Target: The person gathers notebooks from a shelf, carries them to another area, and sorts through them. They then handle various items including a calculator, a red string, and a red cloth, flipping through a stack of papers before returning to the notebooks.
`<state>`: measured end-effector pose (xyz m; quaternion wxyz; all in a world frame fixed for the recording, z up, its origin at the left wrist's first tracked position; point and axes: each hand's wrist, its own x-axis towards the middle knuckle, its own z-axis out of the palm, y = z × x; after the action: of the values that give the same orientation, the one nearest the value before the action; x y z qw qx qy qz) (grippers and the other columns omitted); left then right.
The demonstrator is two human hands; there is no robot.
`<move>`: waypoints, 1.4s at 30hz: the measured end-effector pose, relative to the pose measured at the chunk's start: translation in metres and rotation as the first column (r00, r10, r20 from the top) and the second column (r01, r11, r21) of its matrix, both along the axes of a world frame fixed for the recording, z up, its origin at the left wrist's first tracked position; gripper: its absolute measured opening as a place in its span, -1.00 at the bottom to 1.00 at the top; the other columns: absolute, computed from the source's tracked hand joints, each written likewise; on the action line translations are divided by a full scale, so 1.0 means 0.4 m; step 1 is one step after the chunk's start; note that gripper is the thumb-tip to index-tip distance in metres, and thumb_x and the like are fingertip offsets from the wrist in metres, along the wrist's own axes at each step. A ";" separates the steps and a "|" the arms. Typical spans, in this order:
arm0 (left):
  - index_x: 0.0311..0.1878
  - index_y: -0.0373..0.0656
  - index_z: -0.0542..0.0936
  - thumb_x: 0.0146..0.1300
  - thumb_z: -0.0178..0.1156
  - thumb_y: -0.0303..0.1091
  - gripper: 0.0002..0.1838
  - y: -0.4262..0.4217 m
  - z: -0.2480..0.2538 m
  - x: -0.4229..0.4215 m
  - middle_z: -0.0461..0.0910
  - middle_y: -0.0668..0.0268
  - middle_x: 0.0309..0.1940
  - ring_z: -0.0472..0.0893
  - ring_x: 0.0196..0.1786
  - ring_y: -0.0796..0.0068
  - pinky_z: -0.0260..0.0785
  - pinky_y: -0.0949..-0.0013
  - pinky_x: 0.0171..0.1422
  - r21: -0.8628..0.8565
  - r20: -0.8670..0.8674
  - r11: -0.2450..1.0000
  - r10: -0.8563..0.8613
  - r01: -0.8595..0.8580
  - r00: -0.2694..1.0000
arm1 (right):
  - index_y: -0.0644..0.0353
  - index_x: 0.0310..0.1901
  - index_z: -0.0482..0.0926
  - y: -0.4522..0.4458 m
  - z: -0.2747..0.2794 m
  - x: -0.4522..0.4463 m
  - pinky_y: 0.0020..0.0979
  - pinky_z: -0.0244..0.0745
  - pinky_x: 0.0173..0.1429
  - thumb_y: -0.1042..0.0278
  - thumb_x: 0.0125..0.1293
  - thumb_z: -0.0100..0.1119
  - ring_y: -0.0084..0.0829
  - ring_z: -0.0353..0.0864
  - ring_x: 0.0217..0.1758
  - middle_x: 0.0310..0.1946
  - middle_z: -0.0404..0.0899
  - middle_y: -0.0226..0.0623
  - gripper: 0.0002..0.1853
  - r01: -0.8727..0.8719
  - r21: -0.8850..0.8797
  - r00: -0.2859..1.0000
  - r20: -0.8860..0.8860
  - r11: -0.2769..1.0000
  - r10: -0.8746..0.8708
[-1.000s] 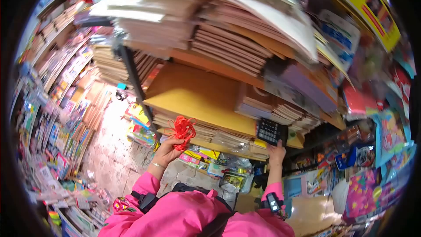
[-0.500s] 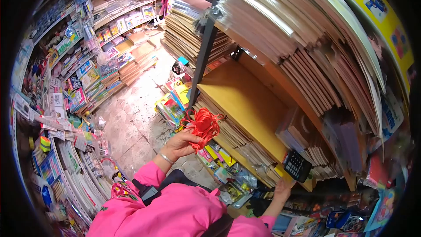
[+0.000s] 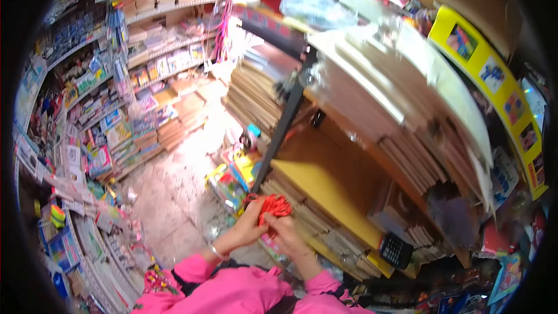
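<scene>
A bunch of red ribbon or cord (image 3: 274, 204), looped into a loose bundle, is held up in front of my chest. My left hand (image 3: 247, 228), with a bracelet at its wrist, is closed around the left side of the bundle. Against its lower right side, my right hand (image 3: 283, 236) presses with thumb and curled fingers, close beside the left hand. Some fingertips are hidden by the ribbon and blurred. Behind the bundle stands a wooden shelf (image 3: 325, 189) with a yellow board, and a black calculator (image 3: 396, 250) sits at its near edge.
Stacked paper and folders (image 3: 378, 81) fill the rack on the right, behind a dark metal post (image 3: 282, 134). Shelves of books and stationery (image 3: 116, 134) line the left. Between them runs a tiled floor (image 3: 168, 197), with colourful packets (image 3: 235, 171) beside the post.
My right hand has left the shelf edge near the calculator and come to the red bundle. The bundle sits lower in view, and the head view has tilted up.
</scene>
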<state>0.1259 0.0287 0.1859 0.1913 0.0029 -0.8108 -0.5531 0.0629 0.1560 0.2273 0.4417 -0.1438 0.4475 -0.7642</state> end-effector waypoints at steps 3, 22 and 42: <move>0.29 -0.35 0.18 0.00 0.19 -0.41 -0.26 -0.033 -0.011 0.024 0.31 -0.10 0.09 0.28 0.14 -0.12 0.09 0.07 0.33 -0.224 -0.010 0.971 0.081 -0.081 0.997 | 0.18 0.07 0.43 -0.111 -0.072 0.022 -0.44 0.43 0.07 0.21 0.34 0.15 -0.55 0.53 -0.02 -0.04 0.53 -0.39 -0.65 0.082 0.034 0.993 0.084 0.996 -0.085; 0.31 -0.29 0.25 0.32 0.15 -0.32 -0.45 -0.558 0.040 0.183 0.41 0.18 0.17 0.39 0.24 0.39 0.21 0.32 0.35 0.595 0.197 0.757 0.189 -0.271 0.962 | 0.17 -0.23 0.53 -0.679 -0.084 -0.076 -0.56 0.41 -0.38 0.11 0.25 0.26 -0.68 0.48 -0.48 -0.43 0.53 -0.48 -0.71 -0.220 0.207 0.880 -0.379 0.953 0.286; 0.34 -0.40 0.19 0.32 0.13 -0.18 -0.34 -1.053 0.083 -0.274 0.34 0.01 0.25 0.37 0.29 0.15 0.16 0.15 0.42 0.775 -0.041 0.594 -0.296 0.217 0.954 | 0.25 0.01 0.45 -1.013 0.035 -0.430 -0.41 0.41 0.07 0.43 0.14 0.29 -0.38 0.49 0.00 -0.07 0.49 -0.21 -0.61 0.240 0.176 0.551 -0.834 0.955 0.015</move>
<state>0.0162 -0.3924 0.2191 0.0523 -0.0068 -0.4957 -0.8669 -0.1091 -0.2494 0.2412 0.1445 -0.3948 0.7099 -0.5651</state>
